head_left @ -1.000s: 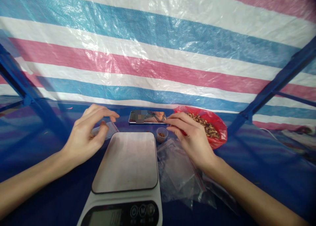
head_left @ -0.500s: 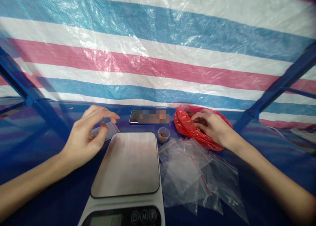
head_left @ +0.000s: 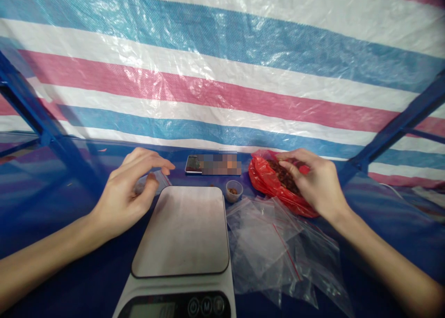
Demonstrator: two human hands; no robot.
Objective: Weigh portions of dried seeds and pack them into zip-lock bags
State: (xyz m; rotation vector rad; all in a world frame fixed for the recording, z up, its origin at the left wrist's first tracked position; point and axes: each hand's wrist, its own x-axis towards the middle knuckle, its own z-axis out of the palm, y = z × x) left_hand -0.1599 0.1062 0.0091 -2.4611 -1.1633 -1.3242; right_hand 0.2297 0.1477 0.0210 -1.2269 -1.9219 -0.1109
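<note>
Item: **right hand** [head_left: 315,181], bare, resting palm-down over a **crumpled red plastic bag** [head_left: 261,178], with its fingers curved down onto a heap of **small brown granules** [head_left: 285,176] in the bag's open mouth. The bag lies directly beneath the hand, its long axis running from upper left to lower right; the right forearm enters from the lower right. Cannot tell whether the fingers pinch any granules. Item: **left hand** [head_left: 125,198], much farther from the red bag, relaxed and half-curled, thumb apart from fingers, gripping nothing visible, just above a **small clear zip bag** [head_left: 155,181]. Between the hands: a **white digital kitchen scale with a pale flat platform** [head_left: 180,230]. Beside it: a **small translucent plastic cup holding brown granules** [head_left: 233,191]. Below the red bag: **loose clear zip bags with red seal lines** [head_left: 267,248]. Behind: a **pixelated smartphone lying flat** [head_left: 212,164]. Backdrop: a **striped woven plastic tarpaulin** [head_left: 222,77].
</note>
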